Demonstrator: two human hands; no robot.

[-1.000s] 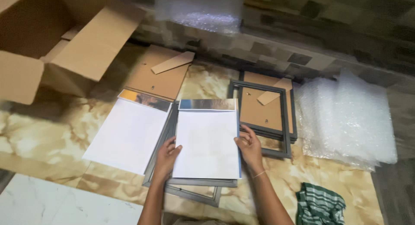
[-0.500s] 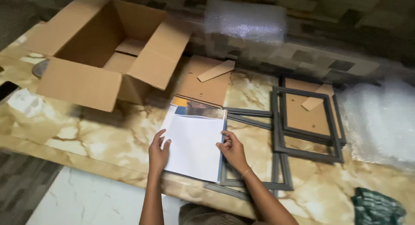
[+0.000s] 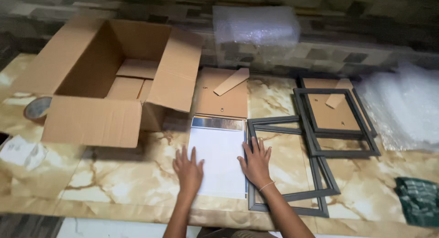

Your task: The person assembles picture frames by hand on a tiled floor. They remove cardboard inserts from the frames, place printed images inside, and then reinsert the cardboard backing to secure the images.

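A stack of white sheets with a shiny strip at the top [image 3: 218, 155] lies flat on the marble floor. My left hand [image 3: 188, 169] rests flat on its lower left edge, fingers spread. My right hand [image 3: 256, 162] presses flat on its right edge, overlapping the left bar of an empty dark grey picture frame [image 3: 292, 192]. Neither hand grips anything. A brown backing board with a stand [image 3: 222, 94] lies just beyond the sheets.
An open cardboard box [image 3: 109, 78] sits at the left, a tape roll [image 3: 36, 109] beside it. More grey frames with a backing board [image 3: 336, 121] lie at the right. Bubble wrap [image 3: 402, 110] and a wrapped bundle [image 3: 256, 29] are behind; a green cloth [image 3: 418, 199] lies at the lower right.
The view has swung left, bringing the box into sight. The sheets have been slid left off the frame onto the other sheet, and both hands now lie flat at their sides.
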